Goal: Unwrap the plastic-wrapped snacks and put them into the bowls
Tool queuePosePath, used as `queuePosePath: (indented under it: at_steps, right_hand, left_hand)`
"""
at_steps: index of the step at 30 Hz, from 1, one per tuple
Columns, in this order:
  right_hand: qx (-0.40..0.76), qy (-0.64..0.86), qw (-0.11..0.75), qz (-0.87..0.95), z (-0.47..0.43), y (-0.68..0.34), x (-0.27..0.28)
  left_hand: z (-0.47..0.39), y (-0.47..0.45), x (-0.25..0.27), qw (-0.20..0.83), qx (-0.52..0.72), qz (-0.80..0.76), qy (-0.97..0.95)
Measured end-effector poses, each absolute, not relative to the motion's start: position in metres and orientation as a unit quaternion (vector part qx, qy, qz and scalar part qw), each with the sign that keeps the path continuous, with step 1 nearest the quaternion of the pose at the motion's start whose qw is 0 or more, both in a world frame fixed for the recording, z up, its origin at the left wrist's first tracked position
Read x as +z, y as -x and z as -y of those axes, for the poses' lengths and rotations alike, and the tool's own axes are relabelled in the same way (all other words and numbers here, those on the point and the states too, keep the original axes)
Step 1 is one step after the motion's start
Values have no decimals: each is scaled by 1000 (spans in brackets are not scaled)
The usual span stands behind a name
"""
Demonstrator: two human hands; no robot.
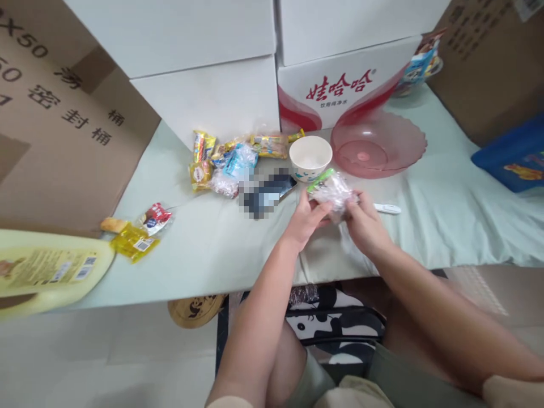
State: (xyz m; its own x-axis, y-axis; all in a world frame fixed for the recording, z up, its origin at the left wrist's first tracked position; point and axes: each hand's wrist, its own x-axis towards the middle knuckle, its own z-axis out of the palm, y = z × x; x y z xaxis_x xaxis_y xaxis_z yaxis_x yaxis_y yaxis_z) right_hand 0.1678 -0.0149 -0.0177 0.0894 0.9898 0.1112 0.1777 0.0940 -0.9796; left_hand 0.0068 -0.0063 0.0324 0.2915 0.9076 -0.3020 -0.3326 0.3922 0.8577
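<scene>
Between my two hands is a clear plastic snack packet (335, 192) with a green strip along its upper left edge; what it contains is hard to make out. My left hand (306, 220) grips its left side, thumb on top. On the right side, my right hand (366, 224) pinches the plastic. Just behind the packet stands a white paper bowl (311, 156) with a patterned lower wall. A white plastic piece, perhaps a spoon handle (387, 209), sticks out right of my right hand. Left of the bowl lies a dark, partly blurred phone (272, 192).
Wrapped snacks (238, 161) are heaped behind the phone. A pink translucent basin (378, 144) sits back right. Opened wrappers (136, 241) and a yellow jug (51, 272) are at left. White cartons (212, 102) line the back, with a blue container (514, 153) at right.
</scene>
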Motion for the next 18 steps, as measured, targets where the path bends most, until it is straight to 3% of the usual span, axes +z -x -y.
queuePosePath:
  at_steps: [4, 9, 14, 18]
  right_hand:
    - [278, 555, 460, 635, 17, -186, 10]
    - [101, 603, 312, 727, 15, -232, 4]
    - [93, 626, 204, 747, 13, -249, -7]
    - [131, 665, 196, 708, 15, -244, 5]
  left_hand:
    - [0, -17, 32, 672, 460, -488, -315]
    - [-4, -18, 29, 688, 480, -474, -267]
    - [-2, -11, 37, 719, 496, -435, -218]
    - [1, -5, 46, 753, 476, -402, -211]
